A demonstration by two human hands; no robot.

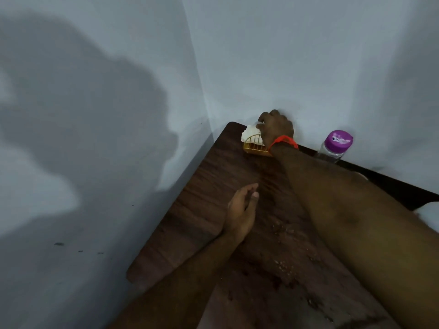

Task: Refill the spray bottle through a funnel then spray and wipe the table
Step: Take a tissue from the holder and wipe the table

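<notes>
Nearest, the left hand [242, 207] hovers relaxed and holding nothing over the wet counter [202, 210]. Far back, the right hand [275, 129] curls onto white tissue [249, 134] in its yellow holder [255, 147]; pinch firmly and draw it out slowly. No spray bottle shows, only a purple-capped bottle [335, 148] by the wall.

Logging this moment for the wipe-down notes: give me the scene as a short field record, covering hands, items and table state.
right hand: reaching to the far corner, fingers curled on the white tissue
tissue holder: yellow, slatted, at the far corner by the wall, tissue in it
left hand: open, fingers relaxed, over the table, holding nothing
bottle: clear with purple cap, upright by the back wall, to the right of the holder
wristband: orange, on the right wrist
table: dark wood, scattered droplets or specks on the near part
spray bottle, funnel: not in view
</notes>
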